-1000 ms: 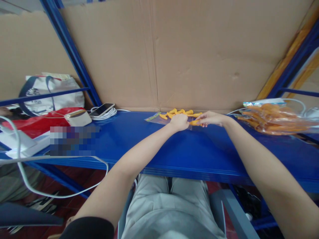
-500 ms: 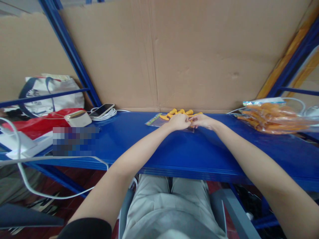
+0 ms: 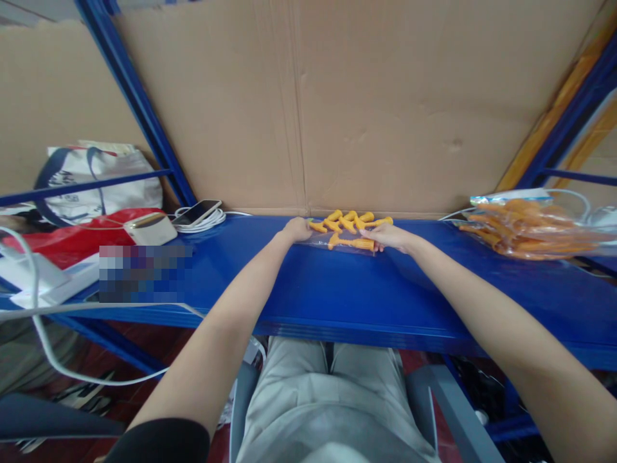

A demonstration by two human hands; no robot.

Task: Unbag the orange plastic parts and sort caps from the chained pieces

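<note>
A clear plastic bag [image 3: 315,240] lies on the blue tabletop, with a yellow hammer-shaped piece [image 3: 351,243] on or inside it; I cannot tell which. My left hand [image 3: 297,229] has its fingers closed on the bag's left end and covers the printed card there. At the other end my right hand [image 3: 389,236] pinches the bag's edge beside the ribbed handle of the yellow piece. Just behind, several similar yellow pieces [image 3: 348,222] lie in a row near the cardboard, partly overlapping the bag in view.
Cardboard [image 3: 385,116] walls the back of the blue table [image 3: 347,289]. On the right lies a plastic bag of orange pieces [image 3: 525,228]. A phone [image 3: 200,212] on a coiled white cable, a red bag [image 3: 87,241] and a white power strip [image 3: 62,280] occupy the left.
My left hand has moved left from beside my right hand to the bag's left end. The yellow piece on the bag, covered before, now shows between my hands.
</note>
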